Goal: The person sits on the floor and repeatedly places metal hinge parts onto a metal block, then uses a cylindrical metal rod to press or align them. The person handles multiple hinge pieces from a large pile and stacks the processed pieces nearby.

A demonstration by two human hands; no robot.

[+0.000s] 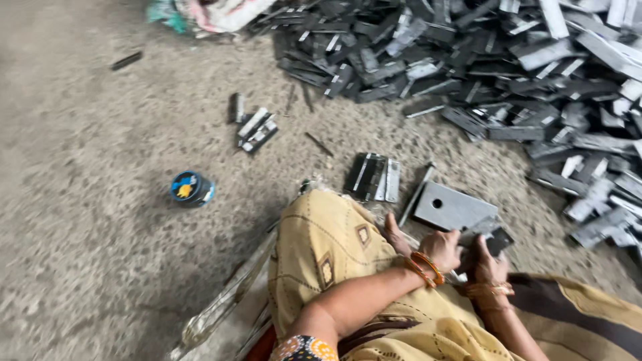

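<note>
Together, both hands close on a small dark metal piece at a grey steel plate on the floor.

Left hand (pixel 443 249) and right hand (pixel 490 266), each with bangles at the wrist, are clenched around the dark metal piece (pixel 498 241), which sits at the near edge of the flat grey plate with a round hole (pixel 453 206). A thin metal rod (pixel 416 194) lies just beside that plate, and a small stack of dark strips (pixel 374 176) lies near it. Farther out, a large heap of metal strips (pixel 508 60) covers the gritty floor (pixel 100 134), and a round blue tin (pixel 191 188) stands well apart.
</note>
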